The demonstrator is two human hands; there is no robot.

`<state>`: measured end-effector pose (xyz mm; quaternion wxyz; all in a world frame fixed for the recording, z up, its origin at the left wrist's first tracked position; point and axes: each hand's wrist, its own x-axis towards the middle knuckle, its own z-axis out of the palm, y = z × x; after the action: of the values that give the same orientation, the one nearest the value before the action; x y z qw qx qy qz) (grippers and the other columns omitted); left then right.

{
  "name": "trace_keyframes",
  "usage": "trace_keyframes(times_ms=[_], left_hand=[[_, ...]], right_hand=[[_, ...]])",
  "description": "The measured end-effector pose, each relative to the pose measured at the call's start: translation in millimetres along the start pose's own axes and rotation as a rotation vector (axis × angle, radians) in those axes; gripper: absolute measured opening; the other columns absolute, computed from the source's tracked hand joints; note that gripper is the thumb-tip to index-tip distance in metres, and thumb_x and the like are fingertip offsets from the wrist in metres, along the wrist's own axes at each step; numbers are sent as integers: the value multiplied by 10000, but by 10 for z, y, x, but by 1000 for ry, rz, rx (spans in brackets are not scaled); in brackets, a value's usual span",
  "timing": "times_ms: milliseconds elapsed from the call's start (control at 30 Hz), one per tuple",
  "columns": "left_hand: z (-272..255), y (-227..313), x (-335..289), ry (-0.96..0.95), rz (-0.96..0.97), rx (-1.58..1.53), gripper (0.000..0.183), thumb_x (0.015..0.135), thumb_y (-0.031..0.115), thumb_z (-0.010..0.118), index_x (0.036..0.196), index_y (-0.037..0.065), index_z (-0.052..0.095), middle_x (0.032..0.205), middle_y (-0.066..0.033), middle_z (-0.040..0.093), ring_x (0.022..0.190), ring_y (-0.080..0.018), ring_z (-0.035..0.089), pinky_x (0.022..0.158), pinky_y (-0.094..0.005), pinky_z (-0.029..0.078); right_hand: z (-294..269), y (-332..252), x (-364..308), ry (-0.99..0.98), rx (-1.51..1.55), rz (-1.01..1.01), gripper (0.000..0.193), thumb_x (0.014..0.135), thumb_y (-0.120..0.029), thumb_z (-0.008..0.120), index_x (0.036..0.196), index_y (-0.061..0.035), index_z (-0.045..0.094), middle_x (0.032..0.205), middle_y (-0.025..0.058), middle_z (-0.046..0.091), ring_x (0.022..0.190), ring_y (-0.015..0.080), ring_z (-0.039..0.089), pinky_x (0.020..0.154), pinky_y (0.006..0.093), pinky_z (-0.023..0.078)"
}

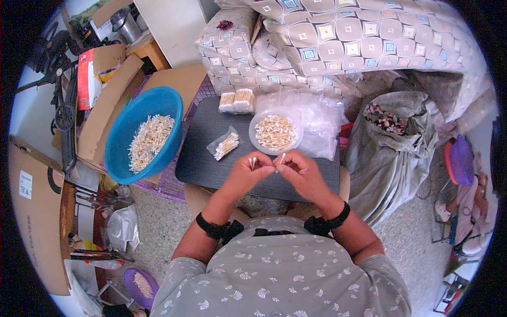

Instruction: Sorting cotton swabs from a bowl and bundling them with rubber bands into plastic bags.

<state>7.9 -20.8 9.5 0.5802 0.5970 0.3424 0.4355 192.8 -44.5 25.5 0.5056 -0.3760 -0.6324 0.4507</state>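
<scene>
Cotton swabs (pixel 252 163) poke up from my left hand (pixel 247 174), whose fingers are closed around them. My right hand (pixel 301 174) is closed too, with a white-tipped cotton swab (pixel 282 158) showing above its fingers. The fingertips of both hands meet over the near edge of the dark table (pixel 211 169). Just beyond them stands a white round bowl (pixel 297 145) heaped with loose swabs. Left of it lies a small clear bag of swabs (pixel 227 146). Packed bundles of swabs (pixel 237 100) sit at the table's far side. How many swabs my fingers cover is hidden.
Clear plastic bags (pixel 318 124) spread over the table's right side. On the left, a large blue basin (pixel 114 150) of swabs leans tilted beside cardboard boxes (pixel 105 113). A grey sack (pixel 393 153) slumps at the right. Behind the table is a patterned sofa (pixel 364 42).
</scene>
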Motion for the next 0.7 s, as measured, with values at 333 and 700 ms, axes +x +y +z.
trace_keyframes(times_ms=[333,700], left_hand=[[45,348,71,-32,-166,41,160,891,169,590,970,60,676,700,50,576,551,-32,443,481,-186,339],[50,290,34,-65,-75,-30,159,891,181,598,955,53,667,701,53,573,573,-22,441,505,-185,343]], right_hand=[[-1,-51,-39,-76,-194,90,157,837,-155,649,858,-22,569,703,49,599,632,90,520,575,268,438],[4,84,-55,-71,-125,157,174,817,-169,679,844,-33,574,717,25,599,641,81,523,576,253,436]])
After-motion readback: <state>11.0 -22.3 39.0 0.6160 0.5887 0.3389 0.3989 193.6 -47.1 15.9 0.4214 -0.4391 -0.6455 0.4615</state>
